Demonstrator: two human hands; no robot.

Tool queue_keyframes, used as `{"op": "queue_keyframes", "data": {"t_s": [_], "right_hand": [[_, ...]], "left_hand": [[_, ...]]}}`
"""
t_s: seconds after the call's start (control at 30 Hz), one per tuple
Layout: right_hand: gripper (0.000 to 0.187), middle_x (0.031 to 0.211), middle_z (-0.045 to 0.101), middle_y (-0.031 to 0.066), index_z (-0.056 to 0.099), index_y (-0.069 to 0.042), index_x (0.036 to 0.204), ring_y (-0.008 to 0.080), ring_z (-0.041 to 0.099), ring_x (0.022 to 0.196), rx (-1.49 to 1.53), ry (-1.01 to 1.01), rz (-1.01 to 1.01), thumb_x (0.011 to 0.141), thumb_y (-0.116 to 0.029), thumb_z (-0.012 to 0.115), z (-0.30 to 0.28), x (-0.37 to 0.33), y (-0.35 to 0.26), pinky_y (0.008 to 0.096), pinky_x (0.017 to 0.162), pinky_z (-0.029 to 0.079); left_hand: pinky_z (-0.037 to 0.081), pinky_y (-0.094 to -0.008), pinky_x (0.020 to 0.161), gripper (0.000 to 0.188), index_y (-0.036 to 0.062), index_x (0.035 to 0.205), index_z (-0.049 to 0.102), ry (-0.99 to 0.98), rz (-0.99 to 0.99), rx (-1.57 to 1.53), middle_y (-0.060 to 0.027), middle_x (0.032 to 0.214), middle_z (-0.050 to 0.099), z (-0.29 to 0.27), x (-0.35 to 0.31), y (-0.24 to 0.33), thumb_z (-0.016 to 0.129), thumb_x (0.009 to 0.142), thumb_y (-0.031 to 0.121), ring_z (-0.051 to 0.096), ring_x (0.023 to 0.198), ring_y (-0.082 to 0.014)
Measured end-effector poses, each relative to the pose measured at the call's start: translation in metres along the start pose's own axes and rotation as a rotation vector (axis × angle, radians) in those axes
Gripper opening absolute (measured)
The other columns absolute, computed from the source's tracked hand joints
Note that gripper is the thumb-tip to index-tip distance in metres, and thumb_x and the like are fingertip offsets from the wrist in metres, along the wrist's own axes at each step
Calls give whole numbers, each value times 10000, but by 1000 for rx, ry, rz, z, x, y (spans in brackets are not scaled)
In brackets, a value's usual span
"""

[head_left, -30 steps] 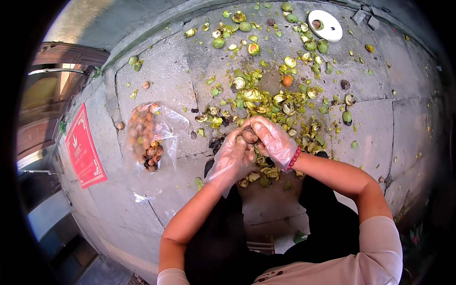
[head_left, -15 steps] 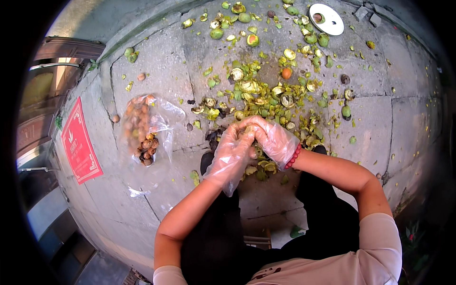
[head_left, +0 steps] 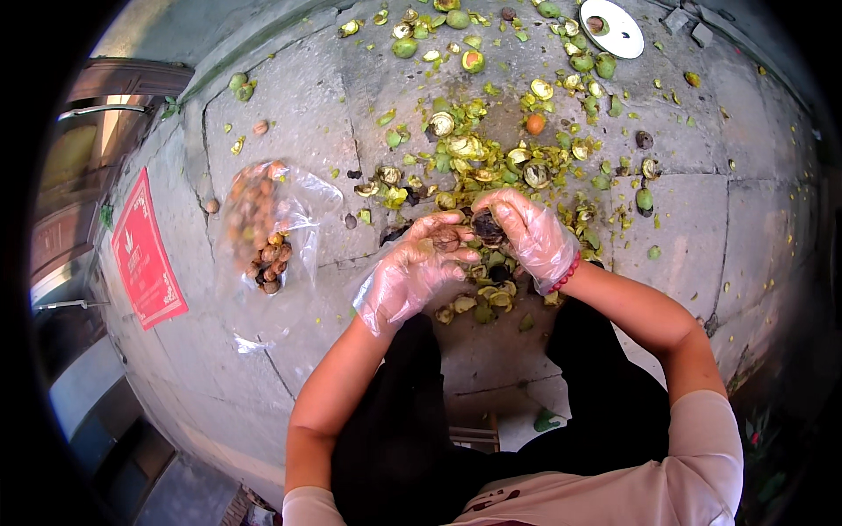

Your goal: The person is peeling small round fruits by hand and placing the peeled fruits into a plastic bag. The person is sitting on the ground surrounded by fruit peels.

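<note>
Both my hands wear clear plastic gloves. In my left hand (head_left: pixel 408 267) a brown walnut (head_left: pixel 445 238) lies at the curled fingers. My right hand (head_left: pixel 531 237), a red bead bracelet at its wrist, grips a dark, blackened walnut husk (head_left: pixel 488 228). The two hands are apart, with a small gap between walnut and husk. Beneath and beyond them spreads a heap of green and yellow husk pieces (head_left: pixel 478 167). To the left, a clear plastic bag (head_left: pixel 303 223) holds several brown walnuts (head_left: pixel 274 263).
A white oval plate (head_left: pixel 618 44) with a brown piece on it sits at the far right. Whole green walnuts (head_left: pixel 404 47) lie among husks at the back. An orange-brown ball (head_left: pixel 535 124) rests by the heap. A red printed sheet (head_left: pixel 151 254) lies at the left.
My hands were pressed together and have come apart. The walnut now shows in my left hand and the dark husk in my right.
</note>
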State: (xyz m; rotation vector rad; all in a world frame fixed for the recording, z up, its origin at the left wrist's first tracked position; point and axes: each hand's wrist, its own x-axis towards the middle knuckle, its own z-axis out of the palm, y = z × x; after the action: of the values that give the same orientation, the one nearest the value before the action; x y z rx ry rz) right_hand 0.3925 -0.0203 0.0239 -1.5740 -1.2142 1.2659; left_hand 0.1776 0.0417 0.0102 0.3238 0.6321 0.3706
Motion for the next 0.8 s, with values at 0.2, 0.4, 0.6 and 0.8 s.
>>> {"op": "queue_keyframes", "data": {"t_s": [0.2, 0.4, 0.6, 0.8], "right_hand": [[292, 1142, 611, 132, 634, -54, 1125, 276, 600, 1031, -340, -256, 33, 1002, -272, 485, -12, -5, 18, 424, 900, 488], [331, 1224, 584, 156, 579, -65, 1263, 297, 594, 1052, -68, -250, -106, 969, -214, 558, 9, 11, -9, 396, 925, 475], [177, 1036, 651, 118, 598, 10, 1103, 199, 665, 860, 256, -405, -8, 927, 10, 581, 48, 19, 20, 316, 764, 536], [74, 846, 639, 72, 620, -20, 930, 155, 601, 786, 24, -478, -80, 941, -92, 620, 46, 11, 26, 303, 748, 499]], "left_hand": [[509, -322, 774, 517, -24, 1299, 475, 113, -5, -235, -158, 1035, 573, -22, -10, -3, 590, 861, 225, 587, 900, -279], [431, -307, 584, 465, -3, 1212, 542, 18, -95, -319, -69, 735, 539, -23, -12, -5, 532, 919, 359, 513, 636, -194], [413, -272, 556, 476, 73, 1136, 569, 105, -155, 7, -31, 713, 529, -18, -10, -20, 425, 976, 497, 522, 620, -159], [376, -238, 595, 288, 111, 1178, 542, 371, -126, 464, 3, 822, 525, -14, -14, -14, 479, 1011, 337, 489, 699, -96]]}}
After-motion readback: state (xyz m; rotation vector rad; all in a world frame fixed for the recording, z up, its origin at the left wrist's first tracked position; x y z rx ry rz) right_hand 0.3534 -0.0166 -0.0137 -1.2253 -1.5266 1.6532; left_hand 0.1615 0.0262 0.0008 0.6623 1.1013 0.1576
